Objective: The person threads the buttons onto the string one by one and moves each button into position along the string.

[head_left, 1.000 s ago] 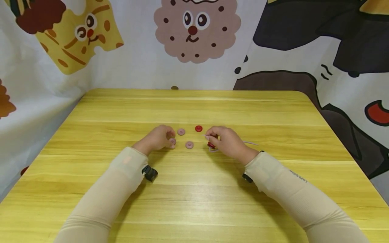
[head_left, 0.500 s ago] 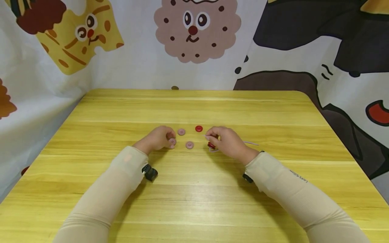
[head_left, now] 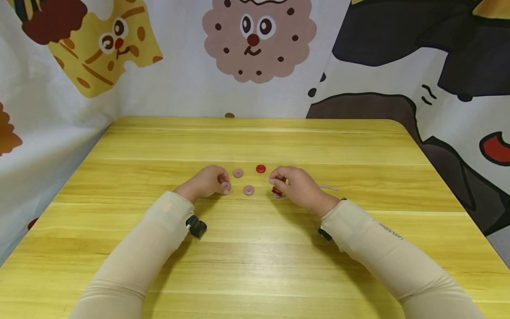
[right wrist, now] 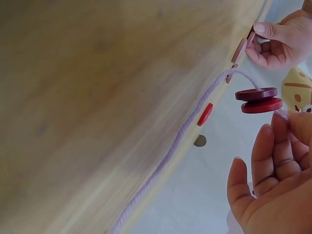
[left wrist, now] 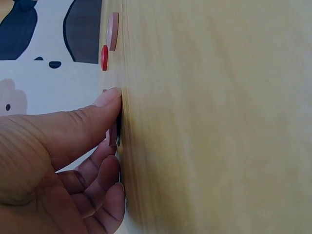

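In the head view my left hand [head_left: 205,181] pinches a pink button [head_left: 226,186] by its edge, low over the wooden table. The left wrist view shows the thumb across this button [left wrist: 113,134], a dark shadow under it. My right hand [head_left: 300,187] holds the end of a lilac cord [right wrist: 180,136] between thumb and forefinger. Threaded on the cord, right by those fingertips, are a dark red button [right wrist: 256,94] and a red button [right wrist: 262,106]. Between the hands lie two pink buttons, one farther back [head_left: 237,173] and one nearer [head_left: 249,190], plus a loose red button [head_left: 260,169].
The light wooden table [head_left: 255,257] ends at a back edge against a printed cloth [head_left: 175,66]. The cord's free tail [head_left: 328,188] trails out to the right of the right hand. Both forearms reach in from the front.
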`<action>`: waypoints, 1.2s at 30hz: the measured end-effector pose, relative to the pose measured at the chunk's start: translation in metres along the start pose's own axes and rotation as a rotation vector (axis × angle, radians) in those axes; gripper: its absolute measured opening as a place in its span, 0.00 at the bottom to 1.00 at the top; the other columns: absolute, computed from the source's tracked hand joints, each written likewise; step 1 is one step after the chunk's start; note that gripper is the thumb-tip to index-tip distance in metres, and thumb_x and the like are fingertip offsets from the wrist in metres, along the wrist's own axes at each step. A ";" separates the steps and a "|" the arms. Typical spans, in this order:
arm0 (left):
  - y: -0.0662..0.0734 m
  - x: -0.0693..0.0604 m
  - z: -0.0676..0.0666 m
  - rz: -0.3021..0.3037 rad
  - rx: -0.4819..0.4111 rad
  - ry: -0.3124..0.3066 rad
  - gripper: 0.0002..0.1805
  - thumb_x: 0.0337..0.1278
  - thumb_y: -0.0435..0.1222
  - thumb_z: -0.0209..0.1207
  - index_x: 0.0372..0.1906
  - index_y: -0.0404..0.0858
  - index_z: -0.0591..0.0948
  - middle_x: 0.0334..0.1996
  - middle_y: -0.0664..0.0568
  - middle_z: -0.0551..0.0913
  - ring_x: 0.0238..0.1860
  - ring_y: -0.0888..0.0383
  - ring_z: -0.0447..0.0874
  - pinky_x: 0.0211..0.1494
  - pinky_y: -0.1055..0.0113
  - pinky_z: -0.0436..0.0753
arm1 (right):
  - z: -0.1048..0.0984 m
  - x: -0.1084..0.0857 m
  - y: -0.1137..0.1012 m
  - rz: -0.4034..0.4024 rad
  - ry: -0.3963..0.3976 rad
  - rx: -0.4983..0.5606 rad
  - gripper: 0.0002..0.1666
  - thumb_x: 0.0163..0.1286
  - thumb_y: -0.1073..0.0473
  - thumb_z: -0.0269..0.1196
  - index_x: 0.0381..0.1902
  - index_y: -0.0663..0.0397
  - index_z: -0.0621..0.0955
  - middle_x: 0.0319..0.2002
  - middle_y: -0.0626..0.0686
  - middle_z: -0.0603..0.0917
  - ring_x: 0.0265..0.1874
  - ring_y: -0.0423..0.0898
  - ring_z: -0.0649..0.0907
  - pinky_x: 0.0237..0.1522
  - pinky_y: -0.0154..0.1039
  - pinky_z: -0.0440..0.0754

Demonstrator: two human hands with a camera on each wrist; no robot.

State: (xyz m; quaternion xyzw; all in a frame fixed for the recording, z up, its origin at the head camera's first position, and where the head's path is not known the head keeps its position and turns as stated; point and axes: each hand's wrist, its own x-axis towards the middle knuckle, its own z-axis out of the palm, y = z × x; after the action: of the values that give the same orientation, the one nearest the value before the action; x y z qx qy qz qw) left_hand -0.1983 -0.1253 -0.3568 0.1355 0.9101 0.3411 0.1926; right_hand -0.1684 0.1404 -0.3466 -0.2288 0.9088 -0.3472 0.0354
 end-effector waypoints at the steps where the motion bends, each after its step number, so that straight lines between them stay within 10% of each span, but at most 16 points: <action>1: 0.000 0.000 0.000 -0.001 0.001 -0.002 0.06 0.55 0.28 0.66 0.34 0.33 0.79 0.30 0.49 0.78 0.33 0.56 0.71 0.39 0.66 0.72 | 0.000 0.000 0.000 0.001 0.000 -0.001 0.07 0.71 0.60 0.60 0.40 0.57 0.83 0.28 0.47 0.81 0.28 0.42 0.75 0.28 0.36 0.73; 22: -0.002 0.001 -0.001 0.023 0.061 0.034 0.07 0.62 0.34 0.62 0.40 0.34 0.79 0.37 0.46 0.80 0.39 0.53 0.75 0.46 0.60 0.75 | 0.001 0.000 -0.002 0.010 -0.019 -0.013 0.08 0.71 0.59 0.60 0.40 0.57 0.83 0.29 0.47 0.80 0.28 0.43 0.75 0.30 0.37 0.74; 36: 0.009 -0.003 -0.002 0.028 -0.052 0.102 0.10 0.64 0.35 0.60 0.45 0.36 0.76 0.45 0.45 0.78 0.43 0.51 0.74 0.43 0.61 0.75 | 0.001 0.000 -0.003 0.026 -0.016 -0.007 0.07 0.71 0.60 0.60 0.40 0.56 0.83 0.28 0.47 0.81 0.27 0.43 0.75 0.28 0.37 0.74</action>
State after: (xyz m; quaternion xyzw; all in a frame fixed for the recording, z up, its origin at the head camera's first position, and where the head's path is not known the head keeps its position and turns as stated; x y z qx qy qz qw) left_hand -0.1952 -0.1209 -0.3481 0.1257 0.9076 0.3737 0.1444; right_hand -0.1673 0.1383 -0.3454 -0.2198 0.9125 -0.3418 0.0467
